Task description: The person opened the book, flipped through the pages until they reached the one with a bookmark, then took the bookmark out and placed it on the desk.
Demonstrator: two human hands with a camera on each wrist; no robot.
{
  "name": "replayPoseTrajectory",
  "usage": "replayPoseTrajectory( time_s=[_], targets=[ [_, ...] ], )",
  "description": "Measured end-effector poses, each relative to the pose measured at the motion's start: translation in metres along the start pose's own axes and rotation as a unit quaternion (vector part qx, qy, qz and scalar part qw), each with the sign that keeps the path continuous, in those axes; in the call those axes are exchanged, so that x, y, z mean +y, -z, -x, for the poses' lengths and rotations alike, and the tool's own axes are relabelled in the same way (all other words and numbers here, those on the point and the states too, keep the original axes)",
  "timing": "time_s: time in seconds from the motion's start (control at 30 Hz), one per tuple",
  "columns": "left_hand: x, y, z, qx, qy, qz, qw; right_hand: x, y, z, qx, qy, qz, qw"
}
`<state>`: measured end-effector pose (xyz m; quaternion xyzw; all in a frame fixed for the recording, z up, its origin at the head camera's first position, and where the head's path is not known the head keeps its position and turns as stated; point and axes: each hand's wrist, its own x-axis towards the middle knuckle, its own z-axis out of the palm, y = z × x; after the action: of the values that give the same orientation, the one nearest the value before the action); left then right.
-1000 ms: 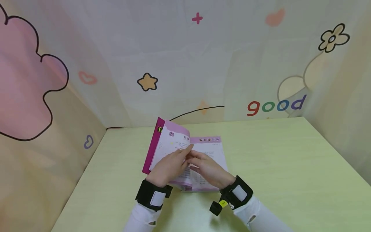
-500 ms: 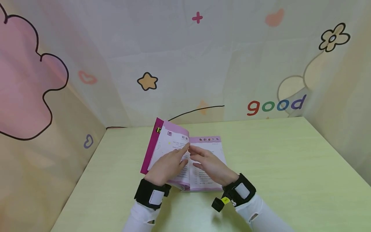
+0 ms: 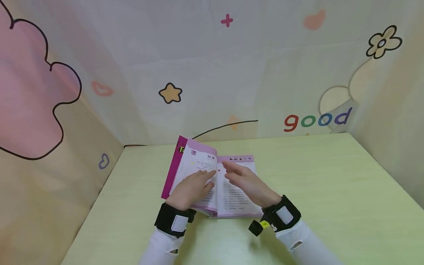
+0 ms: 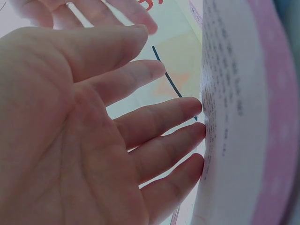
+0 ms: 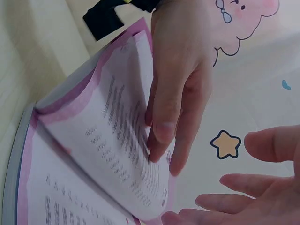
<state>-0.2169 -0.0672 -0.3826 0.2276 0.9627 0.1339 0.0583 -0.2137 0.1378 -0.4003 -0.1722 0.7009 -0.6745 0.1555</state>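
Note:
An open book with a magenta cover (image 3: 171, 169) lies on the table in the head view. Its left page (image 3: 198, 156) slopes up, while the right page (image 3: 236, 202) lies flat. My left hand (image 3: 190, 187) rests on the left page with its fingers extended; in the left wrist view several fingertips (image 4: 191, 107) touch the paper. Over the right page my right hand (image 3: 253, 184) holds nothing, its fingers loosely extended. The right wrist view has that hand (image 5: 262, 187) apart from the pages, whose printed text is too small to read.
A pale yellow-green table (image 3: 318, 184) extends around the book. Behind it hangs a cloth backdrop (image 3: 205, 66) printed with a star, a flower and the word "good". Black straps (image 3: 173, 219) with small cameras circle both wrists.
My right hand has moved away from the left one, to the right, over the right page. My left fingers have drawn slightly down from the page's top. The book stays open.

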Motion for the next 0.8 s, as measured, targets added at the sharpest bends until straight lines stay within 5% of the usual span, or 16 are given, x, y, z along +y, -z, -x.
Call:
replayPoseTrajectory(
  time_s=[0.4, 0.67, 0.8],
  targets=[
    [-0.001, -0.001, 0.001, 0.000, 0.007, -0.009, 0.9999, 0.009, 0.022, 0.014, 0.012, -0.025, 0.128, 0.9913],
    [-0.007, -0.006, 0.006, 0.002, -0.015, -0.030, 0.9994, 0.017, 0.034, 0.021, 0.017, -0.024, 0.220, 0.9752],
    [-0.012, -0.008, 0.007, -0.002, -0.009, -0.021, 0.9997, 0.021, 0.038, 0.028, 0.005, -0.016, 0.282, 0.9592]
  ],
)
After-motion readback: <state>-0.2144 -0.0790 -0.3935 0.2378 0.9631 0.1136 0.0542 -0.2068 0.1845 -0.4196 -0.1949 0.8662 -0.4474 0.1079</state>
